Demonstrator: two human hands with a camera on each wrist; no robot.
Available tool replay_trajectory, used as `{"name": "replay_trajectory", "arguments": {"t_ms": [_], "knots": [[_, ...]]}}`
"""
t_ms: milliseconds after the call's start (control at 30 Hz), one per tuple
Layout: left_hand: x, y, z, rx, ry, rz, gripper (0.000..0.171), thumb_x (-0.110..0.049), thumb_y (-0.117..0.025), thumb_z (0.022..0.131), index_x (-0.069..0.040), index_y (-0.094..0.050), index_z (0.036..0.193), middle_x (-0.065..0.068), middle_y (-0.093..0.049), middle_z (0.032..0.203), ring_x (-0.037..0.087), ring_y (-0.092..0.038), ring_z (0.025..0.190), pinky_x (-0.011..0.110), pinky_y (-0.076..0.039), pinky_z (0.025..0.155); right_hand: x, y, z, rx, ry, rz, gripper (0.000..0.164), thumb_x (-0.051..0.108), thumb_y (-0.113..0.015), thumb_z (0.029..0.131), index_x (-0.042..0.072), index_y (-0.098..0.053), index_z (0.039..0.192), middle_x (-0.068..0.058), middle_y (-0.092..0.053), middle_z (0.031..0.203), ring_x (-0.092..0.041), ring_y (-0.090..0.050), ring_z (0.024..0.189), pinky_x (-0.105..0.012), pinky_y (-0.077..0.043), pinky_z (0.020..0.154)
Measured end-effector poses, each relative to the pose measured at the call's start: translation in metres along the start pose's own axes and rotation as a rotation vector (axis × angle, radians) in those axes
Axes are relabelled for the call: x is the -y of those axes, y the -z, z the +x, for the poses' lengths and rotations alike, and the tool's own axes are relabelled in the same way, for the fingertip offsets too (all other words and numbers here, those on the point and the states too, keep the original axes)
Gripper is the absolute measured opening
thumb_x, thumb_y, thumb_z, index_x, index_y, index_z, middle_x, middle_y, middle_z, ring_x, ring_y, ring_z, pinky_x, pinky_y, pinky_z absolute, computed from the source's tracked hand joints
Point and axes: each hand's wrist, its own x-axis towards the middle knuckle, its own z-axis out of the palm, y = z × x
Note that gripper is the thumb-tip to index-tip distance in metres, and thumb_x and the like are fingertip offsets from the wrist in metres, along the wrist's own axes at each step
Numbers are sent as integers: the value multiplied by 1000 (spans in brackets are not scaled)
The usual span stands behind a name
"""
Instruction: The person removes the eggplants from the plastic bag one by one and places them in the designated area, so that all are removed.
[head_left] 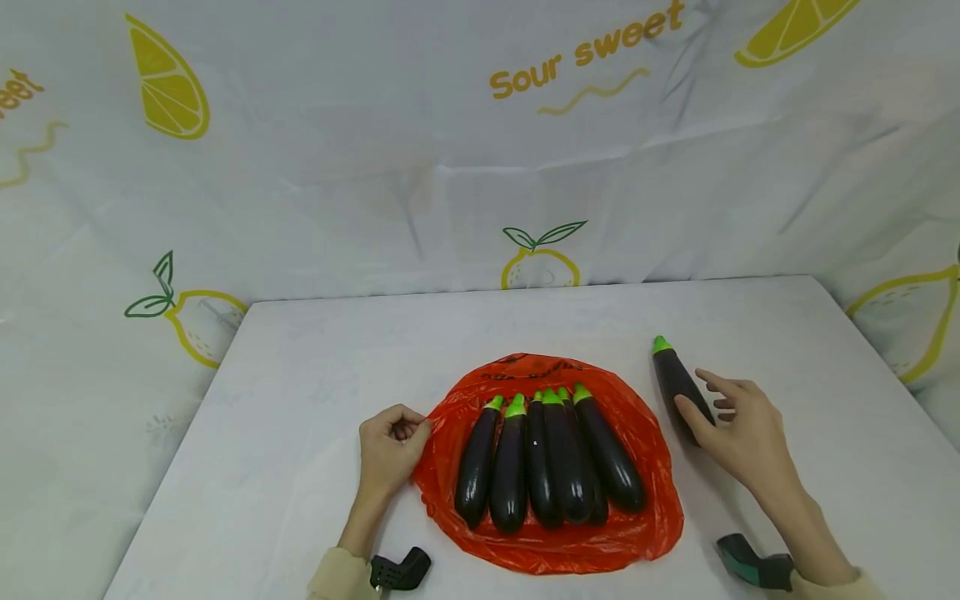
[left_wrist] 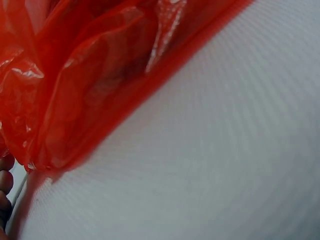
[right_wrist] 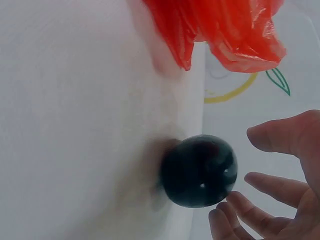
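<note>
Several dark eggplants (head_left: 510,475) with bright green caps lie side by side on a red plastic bag (head_left: 480,546) in the head view. At the bag's left edge, my left hand (head_left: 390,446) pinches the plastic between thumb and fingers. In the left wrist view the bag (left_wrist: 105,90) draws to a gathered point by the fingertips (left_wrist: 6,181). One more eggplant (head_left: 675,379) lies apart, right of the bag. My right hand (head_left: 750,429) is spread beside it, thumb and fingers parted. The right wrist view shows this eggplant (right_wrist: 200,172) end-on, fingertips close to it.
The white table (head_left: 322,375) reaches back to a white curtain (head_left: 337,167) printed with lemons and lettering. A dark device sits at the left wrist (head_left: 401,569), and another at the right wrist (head_left: 753,562).
</note>
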Motion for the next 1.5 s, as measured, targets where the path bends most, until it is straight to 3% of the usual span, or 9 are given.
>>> {"name": "replay_trajectory", "arguments": {"t_ms": [167, 233, 300, 400, 467, 600, 1033, 1267, 1500], "knots": [[0, 0, 0, -1, 5, 5, 17, 2, -74, 78, -13, -74, 71, -1, -61, 60, 3, -47, 57, 19, -42, 52, 6, 4, -1, -38, 32, 47, 49, 16, -78, 87, -6, -65, 129, -35, -61, 117, -52, -65, 93, -62, -58, 75], [0, 0, 0, -3, 5, 5, 17, 3, -74, 78, -13, -74, 71, -1, -61, 60, 3, -47, 57, 19, -42, 52, 9, 6, -1, -56, 51, 71, 49, 14, -79, 85, -5, -66, 128, -33, -63, 116, -49, -65, 94, -52, -61, 76], [0, 0, 0, -4, 4, 3, 17, 3, -74, 78, -13, -74, 71, -1, -61, 60, 3, -47, 57, 19, -42, 52, 13, 7, -2, -71, 69, 96, 48, 13, -81, 84, -3, -67, 127, -30, -65, 114, -44, -65, 93, -27, -62, 76], [1, 0, -1, -4, 4, 1, 17, 3, -74, 78, -13, -74, 71, -1, -62, 60, 3, -47, 57, 19, -42, 52, 20, 8, -4, -91, 103, 150, 46, 9, -81, 83, -2, -69, 126, -27, -67, 114, -25, -65, 92, 1, -45, 77], [1, 0, -1, -3, 6, 0, 17, 3, -74, 78, -13, -74, 71, -1, -62, 60, 3, -47, 57, 19, -42, 52, 24, 8, -6, -98, 128, 198, 45, 5, -81, 82, -3, -69, 125, -26, -68, 114, -8, -61, 91, 7, -36, 79], [0, 0, 0, -1, 9, 3, 17, 3, -74, 78, -12, -74, 71, 0, -62, 60, 3, -47, 57, 19, -42, 52, 35, 8, -11, -88, 157, 287, 46, -3, -80, 80, -3, -69, 124, -23, -69, 111, 14, -50, 91, 6, -40, 81], [-2, 0, 0, -1, 24, -13, 17, 3, -74, 79, -12, -74, 71, 0, -62, 60, 3, -47, 56, 18, -42, 52, 64, 2, -26, 70, 190, 382, 44, 1, -81, 82, 4, -71, 125, -9, -72, 108, 3, -60, 90, -2, -48, 82], [-3, 0, 0, 1, 19, 0, 18, 3, -74, 79, -13, -74, 71, -1, -62, 60, 3, -47, 56, 18, -41, 52, 77, -10, -36, 132, 237, 413, 43, 5, -84, 81, 3, -72, 122, -11, -74, 108, -5, -63, 88, -11, -55, 78], [-2, 0, 0, -3, 25, -11, 16, 3, -75, 78, -12, -74, 71, 0, -62, 60, 3, -46, 57, 18, -40, 52, 89, -18, -42, 241, 159, 360, 47, 22, -85, 82, 6, -72, 125, -12, -74, 119, -12, -66, 86, -20, -59, 75]]}}
